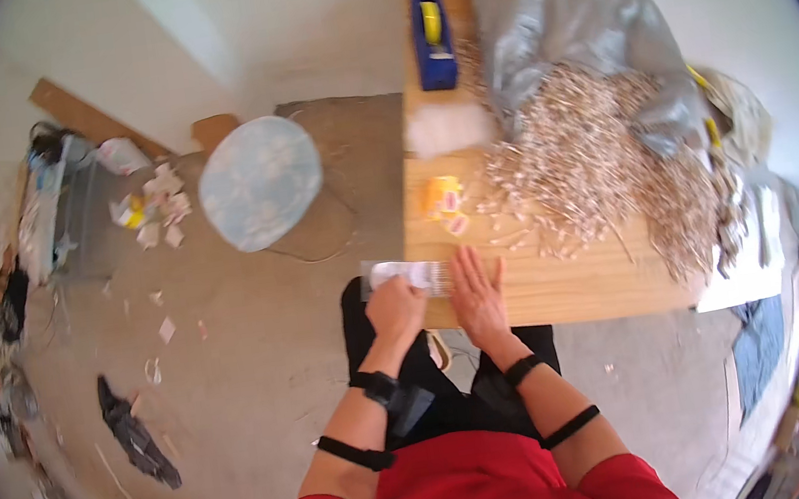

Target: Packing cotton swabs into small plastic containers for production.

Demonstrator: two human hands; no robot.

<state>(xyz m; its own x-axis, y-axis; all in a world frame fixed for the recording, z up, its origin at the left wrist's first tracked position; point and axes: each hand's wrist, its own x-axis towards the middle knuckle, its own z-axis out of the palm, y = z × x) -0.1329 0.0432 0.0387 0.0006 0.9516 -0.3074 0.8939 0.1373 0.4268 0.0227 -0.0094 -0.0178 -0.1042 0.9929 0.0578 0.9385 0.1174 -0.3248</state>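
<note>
At the table's near left corner lies a small clear plastic bag [404,271] with a white label, sticking out past the table's left edge. Thin light pieces show inside it near the right end. My left hand [398,311] is closed on the bag's near edge. My right hand [474,290] rests flat beside it with the fingers stretched out, touching the bag's right end. Beyond my hands lie small yellow cards [443,195] with red and white marks. To their right spreads a large heap of thin tan and silvery sticks [575,161].
A big grey plastic sack [569,5] spills the heap onto the wooden table [567,293]. A blue tape dispenser [434,43] and a stack of clear bags [450,129] stand farther back. Left of the table is a stool with a pale blue cover [261,182]; scraps [168,329] litter the floor.
</note>
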